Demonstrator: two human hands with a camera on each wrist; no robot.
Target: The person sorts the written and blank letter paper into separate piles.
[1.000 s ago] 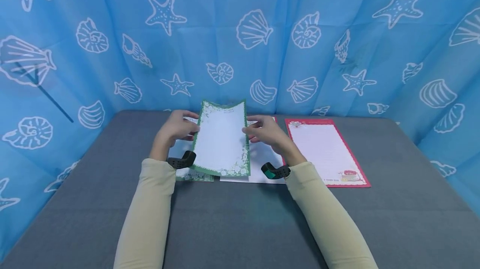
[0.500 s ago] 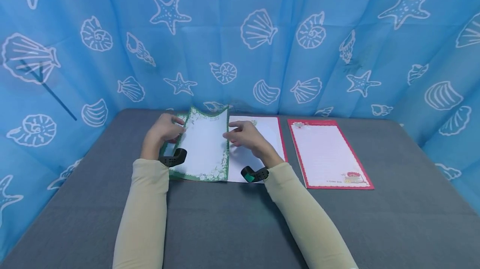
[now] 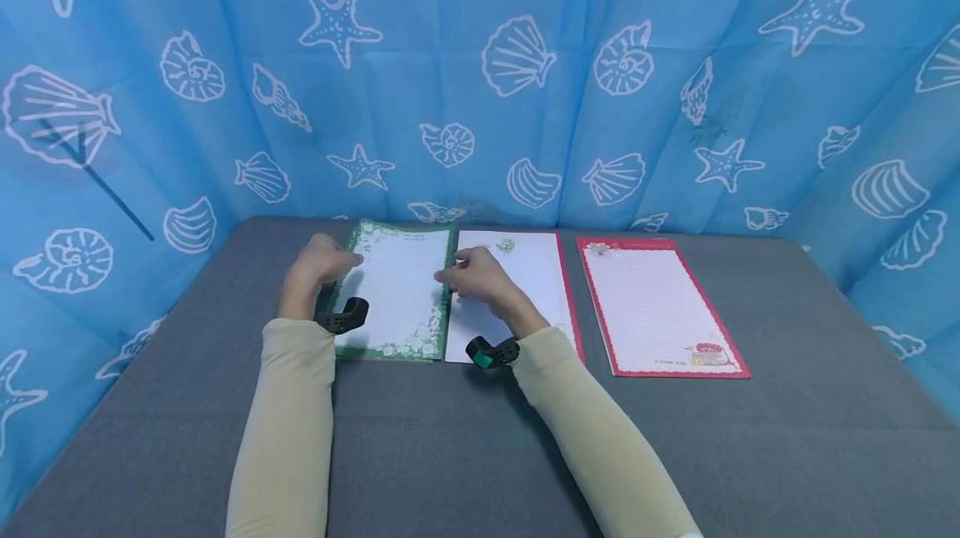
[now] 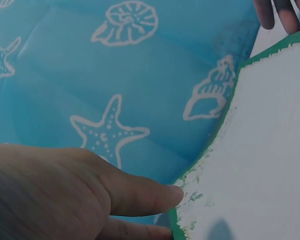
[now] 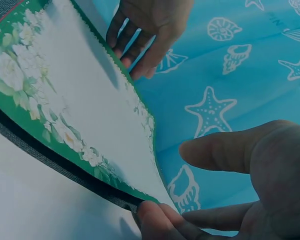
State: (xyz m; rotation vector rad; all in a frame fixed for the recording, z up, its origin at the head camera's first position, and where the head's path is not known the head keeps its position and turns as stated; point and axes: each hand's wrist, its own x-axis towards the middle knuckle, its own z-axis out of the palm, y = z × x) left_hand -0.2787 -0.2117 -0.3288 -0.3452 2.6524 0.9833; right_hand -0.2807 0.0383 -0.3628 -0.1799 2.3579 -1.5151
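Note:
A sheet of green-bordered letter paper (image 3: 397, 292) with white flowers lies over a like green-edged sheet at the left of the row. My left hand (image 3: 321, 263) is at its left edge; in the left wrist view the thumb (image 4: 150, 196) overlaps the corner and a finger sits beneath, pinching it. My right hand (image 3: 483, 279) is at the right edge. In the right wrist view its fingertips (image 5: 155, 217) touch the sheet's edge, while its thumb (image 5: 210, 150) stands apart from the paper.
A white sheet (image 3: 540, 271) with a red right edge and a small green print lies partly under my right hand. Farther right is a red-bordered lined sheet (image 3: 652, 304). All rest on a grey cloth-covered table (image 3: 450, 455), before a blue shell-patterned curtain (image 3: 420, 46).
Both hands have moved left with the green-bordered letter paper and lowered it from above the middle sheet onto the left one. The right thumb has come off the paper.

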